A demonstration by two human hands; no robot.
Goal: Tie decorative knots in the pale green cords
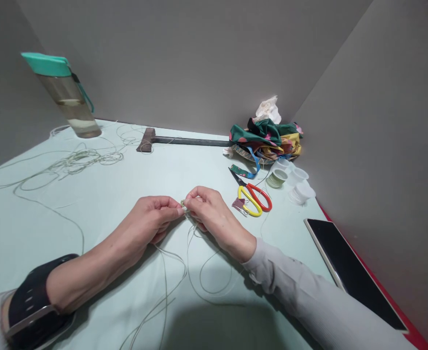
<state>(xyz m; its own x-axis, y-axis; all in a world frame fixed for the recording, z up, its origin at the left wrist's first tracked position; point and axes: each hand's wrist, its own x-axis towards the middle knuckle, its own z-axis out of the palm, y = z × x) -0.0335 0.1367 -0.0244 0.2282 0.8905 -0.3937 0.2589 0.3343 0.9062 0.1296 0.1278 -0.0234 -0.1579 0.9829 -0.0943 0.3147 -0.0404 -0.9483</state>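
Note:
My left hand point(151, 218) and my right hand point(210, 211) meet at the middle of the pale green table point(24, 228). Both are closed in a pinch on a small metal ring point(182, 203) held between their fingertips. Thin pale cords point(184, 265) hang from the pinch and loop across the table toward me. A black band is strapped round my left wrist, and a grey sleeve covers my right forearm.
Yellow and red scissors point(253, 197) lie right of my hands. Small clear cups and a cord spool point(276, 178) stand beyond them, by a heap of coloured cloth point(268, 138). A water bottle point(68, 97) stands far left, loose cord point(78, 160) nearby, a dark tablet point(352, 272) at right.

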